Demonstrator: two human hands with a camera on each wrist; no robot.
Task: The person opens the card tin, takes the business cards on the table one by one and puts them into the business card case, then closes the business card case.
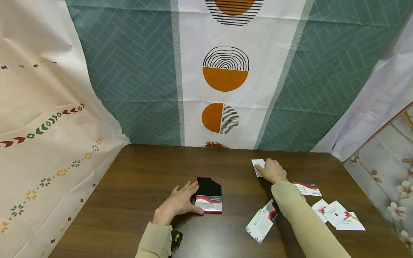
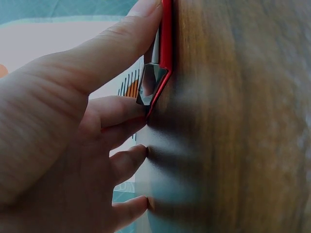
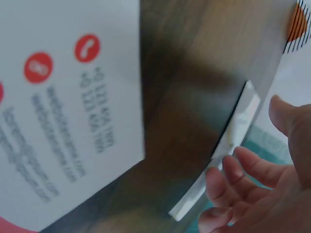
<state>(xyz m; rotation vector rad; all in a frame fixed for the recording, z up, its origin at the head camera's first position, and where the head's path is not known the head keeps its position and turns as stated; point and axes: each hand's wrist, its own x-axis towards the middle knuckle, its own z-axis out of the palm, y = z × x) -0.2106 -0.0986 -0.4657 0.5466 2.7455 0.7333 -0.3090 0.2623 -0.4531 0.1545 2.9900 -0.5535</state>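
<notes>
A card case [image 1: 208, 206] with a red edge and a black inside lies with its lid up on the brown table, a white, red and dark business card in it. My left hand [image 1: 178, 203] rests at its left side, fingers spread and fairly straight. In the left wrist view the thumb [image 2: 109, 53] presses on the case and the fingertips touch the table. At the back right my right hand [image 1: 272, 172] reaches over a white card [image 1: 258, 167]. In the right wrist view its thumb stands apart from the fingers, which are at the card's edge [image 3: 238, 121].
A business card with red icons [image 1: 308, 189] lies right of my right forearm. Several white flowered cards [image 1: 335, 213] overlap near the right edge. Two more cards [image 1: 259, 223] overlap in front, partly under the right forearm. A patterned curtain [image 1: 222, 122] hangs behind the table.
</notes>
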